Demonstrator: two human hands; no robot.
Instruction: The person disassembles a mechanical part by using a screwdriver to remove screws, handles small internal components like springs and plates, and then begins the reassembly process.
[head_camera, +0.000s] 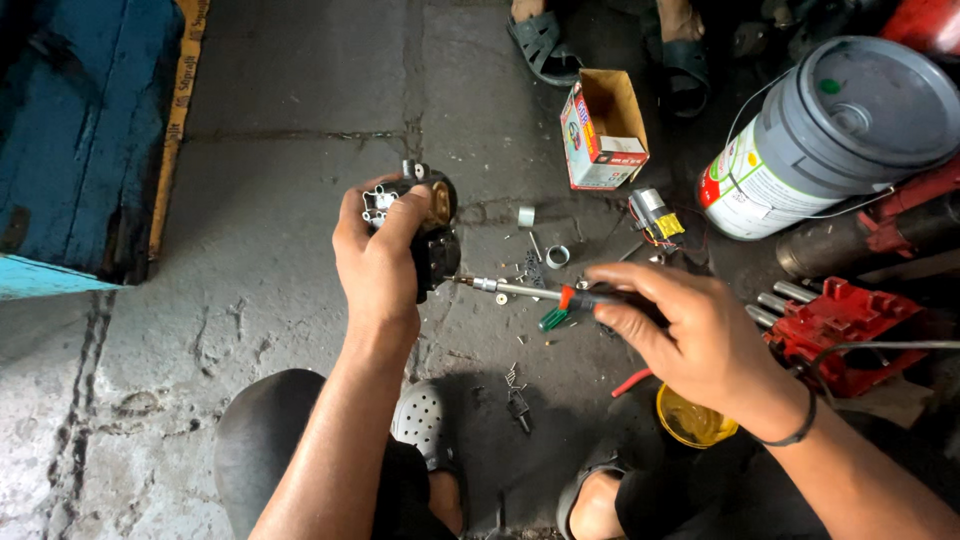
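Seen from above, a person crouches over a cracked concrete floor (280, 130), knees and perforated grey clogs at the bottom edge. Much of the scene is cut off: at the top edge only the sandalled feet (545, 45) of another person show, and the right edge crops a red tool body (840, 325) and dark machinery that is hard to identify.

The left hand (378, 262) is clenched around a small black motor housing (425, 225), held up above the floor near the centre of the view. Its fingers cover most of the casing, so only a brass-coloured face and a pale plastic connector at the top can be made out.

The right hand (690, 335), with a dark band at the wrist, is closed on the handle of a screwdriver (530, 292). The handle is mostly hidden by the fingers; an orange and green piece shows beside them. The metal shaft lies level, its tip touching the lower right side of the housing.

On the floor beyond lie small screws, two metal rings, a small wired part (655, 215), an open cardboard box (603, 130), a grey lidded bucket (830, 130) on its side and a yellow bowl (692, 420).
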